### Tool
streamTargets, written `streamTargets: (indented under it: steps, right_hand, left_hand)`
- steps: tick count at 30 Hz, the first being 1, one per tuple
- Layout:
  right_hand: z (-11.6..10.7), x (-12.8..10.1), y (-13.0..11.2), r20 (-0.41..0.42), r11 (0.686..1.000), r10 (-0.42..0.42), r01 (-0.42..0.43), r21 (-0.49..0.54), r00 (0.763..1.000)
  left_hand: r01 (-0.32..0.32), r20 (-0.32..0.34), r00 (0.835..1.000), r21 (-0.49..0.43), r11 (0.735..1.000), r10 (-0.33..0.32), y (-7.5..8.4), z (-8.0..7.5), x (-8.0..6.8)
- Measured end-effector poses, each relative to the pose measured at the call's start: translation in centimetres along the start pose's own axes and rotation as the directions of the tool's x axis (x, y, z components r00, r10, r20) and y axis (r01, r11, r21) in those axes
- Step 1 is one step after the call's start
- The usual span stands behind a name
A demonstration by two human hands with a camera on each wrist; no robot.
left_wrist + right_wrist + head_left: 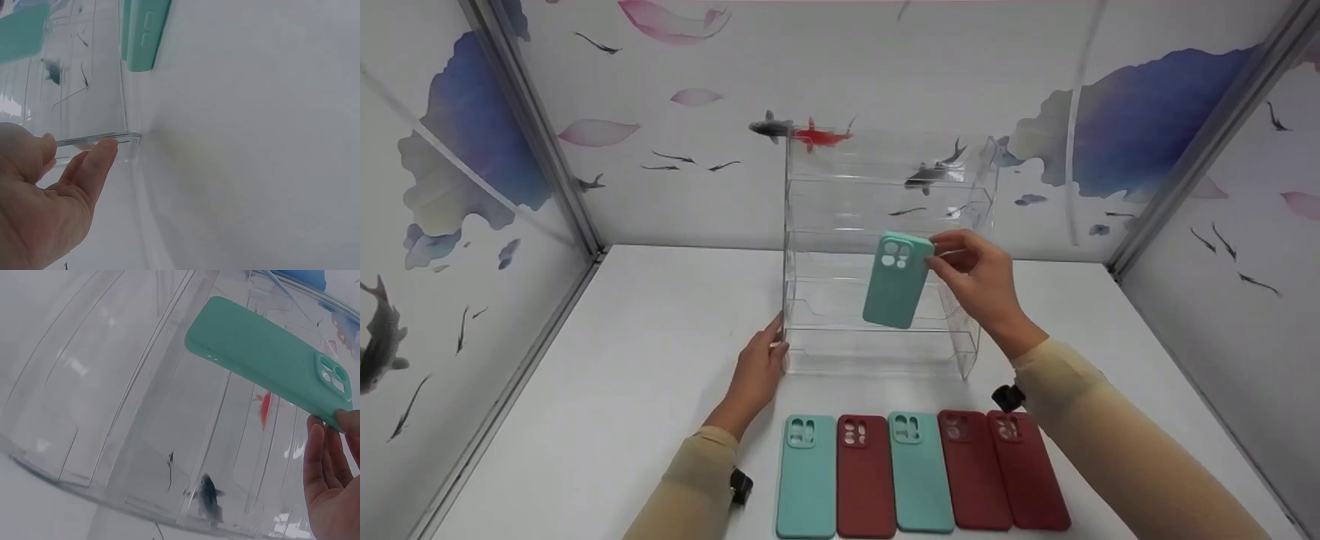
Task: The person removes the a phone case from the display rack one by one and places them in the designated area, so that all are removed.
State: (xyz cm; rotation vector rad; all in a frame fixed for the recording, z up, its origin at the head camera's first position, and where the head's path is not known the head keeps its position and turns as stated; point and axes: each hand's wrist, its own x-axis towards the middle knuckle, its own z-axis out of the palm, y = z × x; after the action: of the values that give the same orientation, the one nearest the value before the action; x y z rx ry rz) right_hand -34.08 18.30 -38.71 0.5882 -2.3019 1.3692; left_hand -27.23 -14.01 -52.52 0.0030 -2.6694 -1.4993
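In the head view, my right hand (979,277) pinches a teal phone case (896,289) by its upper right edge, between thumb and fingers. The case hangs slightly tilted in front of a clear acrylic display rack (877,329) with several tiers, its camera cutouts at the top. My left hand (756,367) is low at the rack's left side. The left wrist view shows that hand's thumb and fingers on either side of the clear side panel (95,138), gripping it. From the right wrist, the held case (259,354) overlaps the rack's shelves.
A row of phone cases lies flat in front of the rack: a teal one (808,487), a red one (867,487), another teal one (922,480) and two reds (971,487) at the right. Printed wall panels (682,202) enclose the white table (660,315) behind and on both sides.
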Motion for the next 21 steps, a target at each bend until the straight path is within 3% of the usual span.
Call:
streamTargets:
  steps: [8, 21]
  right_hand:
    - [-4.3, -1.9, 1.7, 0.037, 0.99, 0.118, -0.115, -0.076, 0.992]
    - [-11.1, -5.3, 4.3, 0.103, 0.927, 0.31, -0.276, -0.255, 0.945]
  left_hand:
    - [0.004, -0.001, 1.0, -0.02, 1.0, -0.004, -0.1, -0.1, -0.2]
    - [-0.022, -0.021, 1.0, -0.012, 1.0, 0.022, -0.1, 0.0, -0.3]
